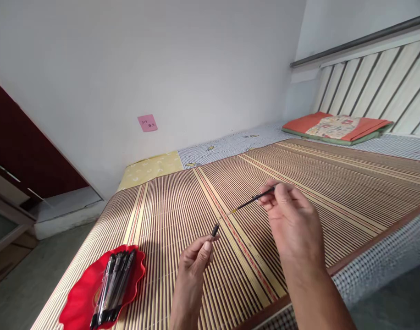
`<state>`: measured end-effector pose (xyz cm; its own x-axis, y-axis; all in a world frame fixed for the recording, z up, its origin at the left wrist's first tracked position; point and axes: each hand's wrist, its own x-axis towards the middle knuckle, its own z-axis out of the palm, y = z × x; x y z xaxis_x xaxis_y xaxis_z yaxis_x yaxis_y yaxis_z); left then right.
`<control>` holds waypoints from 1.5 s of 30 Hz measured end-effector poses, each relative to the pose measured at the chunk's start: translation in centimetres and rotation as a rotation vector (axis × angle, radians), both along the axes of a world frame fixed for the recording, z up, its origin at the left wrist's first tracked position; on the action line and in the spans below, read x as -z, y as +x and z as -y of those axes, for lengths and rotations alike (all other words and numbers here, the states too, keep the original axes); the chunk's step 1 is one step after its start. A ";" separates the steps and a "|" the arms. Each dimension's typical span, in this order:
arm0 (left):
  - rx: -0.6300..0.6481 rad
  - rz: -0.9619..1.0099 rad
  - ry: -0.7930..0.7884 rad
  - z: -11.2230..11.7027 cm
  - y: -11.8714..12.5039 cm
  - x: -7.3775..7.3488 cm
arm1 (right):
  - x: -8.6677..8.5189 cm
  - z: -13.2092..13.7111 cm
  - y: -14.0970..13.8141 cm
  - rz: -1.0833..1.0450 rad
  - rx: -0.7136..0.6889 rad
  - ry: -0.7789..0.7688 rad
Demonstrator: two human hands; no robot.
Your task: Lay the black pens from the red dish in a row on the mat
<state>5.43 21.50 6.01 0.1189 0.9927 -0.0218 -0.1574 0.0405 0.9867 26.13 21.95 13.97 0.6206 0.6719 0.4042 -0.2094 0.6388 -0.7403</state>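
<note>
Between the thumb and fingers of my left hand (194, 263) is a small black pen part (215, 230), perhaps a cap or tip section, pointing up; its lower end is hidden by my fingers. My right hand (292, 215) pinches a thin pen refill (251, 201) with a dark ink tube, slanting down to the left. The refill's clear, yellowish end lies just above the black part, apart from it. To the left of my left hand, a red scalloped plate (77, 286) holds several clear pens with black caps (115, 284).
A striped bamboo mat (168, 211) covers the bed under both hands. At the far right lies a folded orange floral cloth (337, 127) beside a slatted white headboard (378, 82). A pink note (147, 123) is stuck on the wall. The mat's brown edge (368, 242) runs along the near right.
</note>
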 end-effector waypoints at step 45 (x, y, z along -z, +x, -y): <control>0.142 0.104 0.015 2.4 1.6 -4.0 | 0.0 0.3 -1.9 0.509 -0.603 -0.258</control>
<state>7.02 19.11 9.96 0.2590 0.9658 0.0130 -0.2521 0.0547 0.9662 24.18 21.66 14.01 -0.0930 0.9407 0.3261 -0.0613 0.3215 -0.9449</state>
